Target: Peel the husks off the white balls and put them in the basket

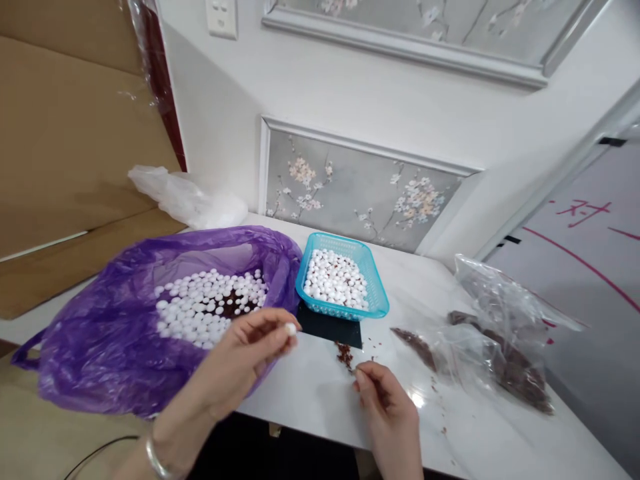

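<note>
Between the thumb and fingers of my left hand (pixel 255 343) is a small white ball (pixel 291 329), held up over the table edge. Beneath and beside that hand lies an open purple plastic bag (pixel 100 333) with many white balls (pixel 187 307) and some dark brown bits in it. My right hand (pixel 387 410) is closed in a pinch just above the tabletop; what its fingertips hold is too small to make out. Right by those fingertips is a little pile of reddish-brown flakes (pixel 345 355). A blue plastic basket (pixel 379 293) full of white balls stands behind it.
A dark flat piece (pixel 330 327) lies partly under the basket on the white table (pixel 310 393). Clear bags of brown material (pixel 520 373) lie at the right, with scattered flakes nearby. Cardboard (pixel 75 147) and a white plastic bag (pixel 190 197) are at the left; a whiteboard (pixel 590 280) stands right.
</note>
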Tool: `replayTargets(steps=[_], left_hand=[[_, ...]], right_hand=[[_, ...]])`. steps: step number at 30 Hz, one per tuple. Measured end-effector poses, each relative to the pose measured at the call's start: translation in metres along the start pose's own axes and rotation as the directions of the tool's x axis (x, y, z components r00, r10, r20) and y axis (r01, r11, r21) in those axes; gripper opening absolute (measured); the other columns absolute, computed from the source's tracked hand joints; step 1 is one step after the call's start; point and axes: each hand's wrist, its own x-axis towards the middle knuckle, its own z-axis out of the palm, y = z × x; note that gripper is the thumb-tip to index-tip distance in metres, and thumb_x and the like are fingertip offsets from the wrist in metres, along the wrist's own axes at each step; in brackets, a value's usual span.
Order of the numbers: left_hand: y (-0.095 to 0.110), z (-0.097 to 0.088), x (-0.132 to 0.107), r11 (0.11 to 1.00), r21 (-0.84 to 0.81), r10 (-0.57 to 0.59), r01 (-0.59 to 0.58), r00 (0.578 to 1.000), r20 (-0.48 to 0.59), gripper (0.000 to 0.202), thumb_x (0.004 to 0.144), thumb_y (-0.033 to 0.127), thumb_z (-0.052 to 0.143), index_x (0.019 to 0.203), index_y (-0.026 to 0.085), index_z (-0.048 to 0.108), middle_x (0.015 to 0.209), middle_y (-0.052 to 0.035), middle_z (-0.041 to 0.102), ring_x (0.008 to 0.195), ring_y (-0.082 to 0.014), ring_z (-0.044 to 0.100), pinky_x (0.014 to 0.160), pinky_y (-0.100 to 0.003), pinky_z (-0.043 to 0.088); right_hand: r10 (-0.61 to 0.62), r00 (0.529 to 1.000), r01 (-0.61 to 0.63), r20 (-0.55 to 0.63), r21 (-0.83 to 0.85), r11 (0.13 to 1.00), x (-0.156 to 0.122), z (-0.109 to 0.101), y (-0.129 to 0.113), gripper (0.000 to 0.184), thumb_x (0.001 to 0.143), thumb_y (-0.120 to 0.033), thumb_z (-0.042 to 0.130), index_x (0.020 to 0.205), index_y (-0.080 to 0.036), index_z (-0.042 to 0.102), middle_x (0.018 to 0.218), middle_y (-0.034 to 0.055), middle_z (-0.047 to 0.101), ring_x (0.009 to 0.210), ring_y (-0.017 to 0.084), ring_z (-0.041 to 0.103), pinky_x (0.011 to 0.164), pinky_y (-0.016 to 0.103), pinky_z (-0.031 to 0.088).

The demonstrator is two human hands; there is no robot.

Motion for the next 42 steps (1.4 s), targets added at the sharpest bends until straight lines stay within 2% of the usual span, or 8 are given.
replayTargets(steps=[3, 6, 11, 15, 20, 31, 39, 42], left_hand=[[-0.028, 0.03, -0.002, 0.944, -0.236, -0.201, 0.232, 0.968, 0.147, 0.013, 0.076, 0.028, 0.071, 0.083, 0.017, 0.071, 0.08, -0.0012, 0.067, 0.074, -0.0088, 0.06, 0.073, -0.017, 0.048], [-0.048, 0.045, 0.001, 0.901, -0.308, -0.244, 0.305, 0.944, 0.221, 0.011, 0.077, 0.026, 0.07, 0.08, 0.015, 0.071, 0.073, -0.0002, 0.063, 0.066, -0.0069, 0.057, 0.068, -0.016, 0.048], [-0.058, 0.048, 0.005, 0.88, -0.355, -0.221, 0.314, 0.934, 0.28, 0.013, 0.08, 0.026, 0.067, 0.078, 0.014, 0.068, 0.069, 0.0004, 0.057, 0.062, -0.0081, 0.054, 0.065, -0.019, 0.046], [-0.059, 0.048, 0.003, 0.877, -0.38, -0.182, 0.294, 0.935, 0.304, 0.017, 0.083, 0.025, 0.063, 0.071, 0.013, 0.065, 0.067, 0.0009, 0.054, 0.061, -0.0077, 0.051, 0.062, -0.018, 0.043], [-0.061, 0.048, 0.004, 0.876, -0.397, -0.16, 0.272, 0.943, 0.293, 0.018, 0.084, 0.022, 0.062, 0.069, 0.012, 0.063, 0.066, 0.0012, 0.053, 0.062, -0.0076, 0.049, 0.063, -0.018, 0.043], [-0.064, 0.045, 0.005, 0.892, -0.362, -0.203, 0.27, 0.956, 0.213, 0.007, 0.076, 0.021, 0.071, 0.074, 0.015, 0.069, 0.07, 0.0004, 0.059, 0.067, -0.0092, 0.053, 0.07, -0.02, 0.045], [-0.067, 0.043, 0.003, 0.903, -0.323, -0.223, 0.284, 0.951, 0.213, 0.01, 0.074, 0.024, 0.073, 0.073, 0.015, 0.07, 0.071, -0.0003, 0.059, 0.068, -0.0097, 0.051, 0.071, -0.021, 0.044], [-0.068, 0.042, 0.004, 0.898, -0.333, -0.221, 0.288, 0.949, 0.226, 0.01, 0.074, 0.024, 0.073, 0.072, 0.014, 0.07, 0.072, -0.0006, 0.059, 0.069, -0.0098, 0.051, 0.071, -0.021, 0.043]], right_hand=[[-0.02, 0.992, 0.0, 0.123, 0.167, 0.986, -0.005, 0.004, -0.015, 0.022, 0.083, -0.041, 0.058, 0.081, -0.02, 0.062, 0.061, -0.0021, 0.057, 0.056, 0.013, 0.051, 0.056, 0.023, 0.043], [-0.041, 0.983, -0.013, 0.179, 0.293, 0.956, -0.011, 0.009, -0.032, 0.02, 0.085, -0.038, 0.057, 0.078, -0.019, 0.062, 0.061, -0.0022, 0.056, 0.056, 0.012, 0.05, 0.055, 0.023, 0.043], [-0.062, 0.981, -0.001, 0.182, 0.33, 0.944, -0.011, 0.015, -0.041, 0.017, 0.086, -0.034, 0.058, 0.078, -0.02, 0.061, 0.06, -0.0029, 0.053, 0.056, 0.012, 0.049, 0.056, 0.023, 0.043], [-0.137, 0.972, 0.072, 0.193, 0.308, 0.949, -0.008, 0.016, -0.04, 0.02, 0.088, -0.031, 0.055, 0.071, -0.02, 0.058, 0.066, -0.0025, 0.052, 0.062, 0.012, 0.05, 0.06, 0.022, 0.043], [-0.155, 0.97, 0.1, 0.187, 0.275, 0.956, -0.01, 0.018, -0.04, 0.019, 0.09, -0.03, 0.052, 0.074, -0.021, 0.056, 0.069, -0.0026, 0.053, 0.065, 0.012, 0.052, 0.064, 0.022, 0.045], [-0.221, 0.965, 0.191, 0.14, 0.201, 0.961, -0.013, 0.021, -0.034, 0.017, 0.092, -0.029, 0.048, 0.078, -0.022, 0.054, 0.073, -0.0021, 0.051, 0.068, 0.013, 0.052, 0.064, 0.024, 0.044], [-0.216, 0.964, 0.18, 0.158, 0.214, 0.96, -0.012, 0.024, -0.032, 0.018, 0.092, -0.029, 0.048, 0.076, -0.021, 0.053, 0.072, -0.0017, 0.051, 0.068, 0.014, 0.051, 0.065, 0.025, 0.043], [-0.183, 0.966, 0.136, 0.181, 0.244, 0.96, -0.01, 0.024, -0.032, 0.018, 0.091, -0.03, 0.049, 0.076, -0.021, 0.053, 0.071, -0.0022, 0.052, 0.067, 0.013, 0.052, 0.064, 0.024, 0.043]])
